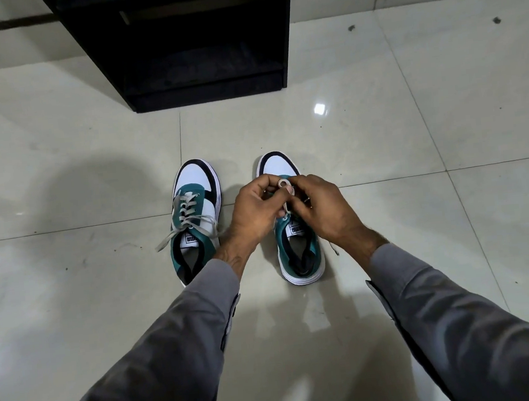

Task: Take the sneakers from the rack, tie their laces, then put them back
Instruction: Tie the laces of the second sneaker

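Just before the black rack, our left hand and right hand pinch the right sneaker's lace (looped); the left sneaker sits beside it.

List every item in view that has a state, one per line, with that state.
Left sneaker: on the floor, upright, laces loose, no bow.
Right sneaker: on the floor, upright, being tied.
Right sneaker's lace: looped, pinched between both hands.
Left hand: closed on the lace.
Right hand: closed on the lace.
Rack: dark, shelves look empty.
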